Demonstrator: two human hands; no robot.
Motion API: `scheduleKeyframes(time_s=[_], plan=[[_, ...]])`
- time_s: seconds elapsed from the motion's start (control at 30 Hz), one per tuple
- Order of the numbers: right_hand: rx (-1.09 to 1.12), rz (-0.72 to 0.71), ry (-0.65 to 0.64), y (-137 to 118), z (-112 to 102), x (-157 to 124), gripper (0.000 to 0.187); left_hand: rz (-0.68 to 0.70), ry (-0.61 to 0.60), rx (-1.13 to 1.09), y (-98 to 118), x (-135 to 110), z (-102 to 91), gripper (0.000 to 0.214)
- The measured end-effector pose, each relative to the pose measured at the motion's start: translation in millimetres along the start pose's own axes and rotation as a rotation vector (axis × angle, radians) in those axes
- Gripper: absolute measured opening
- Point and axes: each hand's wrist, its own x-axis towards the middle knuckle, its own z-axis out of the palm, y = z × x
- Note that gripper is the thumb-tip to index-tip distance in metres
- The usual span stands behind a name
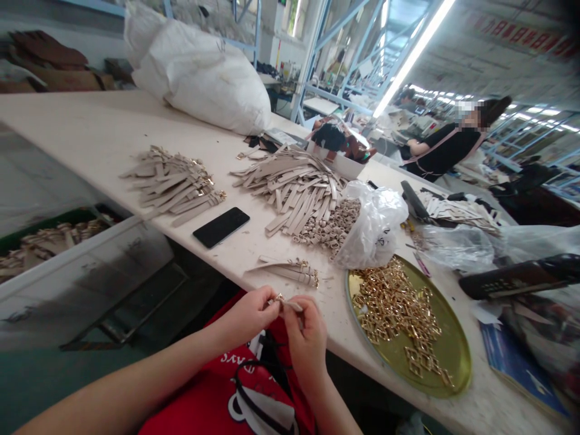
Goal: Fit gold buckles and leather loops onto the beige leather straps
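Close to the table's front edge, my left hand pinches a small gold buckle on a beige strap. The fingers of my right hand are closed on the strap itself, just beside the buckle; most of the strap is hidden by my hands. Just beyond them lie a few beige straps with gold buckles. A round gold-coloured tray to the right carries a heap of gold buckles. Farther back are a pile of beige straps and a heap of small beige loops.
A black phone lies left of my hands, near buckled straps. A clear plastic bag touches the loops. Behind stands a large white sack. A black bottle lies right; a person works beyond.
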Motion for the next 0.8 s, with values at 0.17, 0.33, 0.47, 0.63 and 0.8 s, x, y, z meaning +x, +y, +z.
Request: scheduleKeyframes(time_s=[0.17,0.33,0.47,0.63,0.8], plan=[[0.03,0.091,-0.064,-6.6,-5.9,1.1,0.01,0.015,-0.13,-0.095,2.2,-6.9,-5.8,0.026],[0.136,0.178,-0.135,-5.3,-6.0,7.5,0.016,-0.032,-0.154,-0.106,7.5,4.4,-13.0,0.034],[0.059,0.072,-0.248,-6.0,-14.0,25.1,0.028,-0.097,-0.134,-0.206,5.5,20.1,-13.0,0.034],[-0.187,-0.019,-0.264,7.6,-31.8,91.7,0.04,0.026,-0.117,-0.151,6.3,35.9,-16.3,0.026],[-0.96,-0.177,-0.138,39.5,-30.6,165.4,0.016,0.004,-0.041,-0.066,8.1,53.4,-22.4,0.028]])
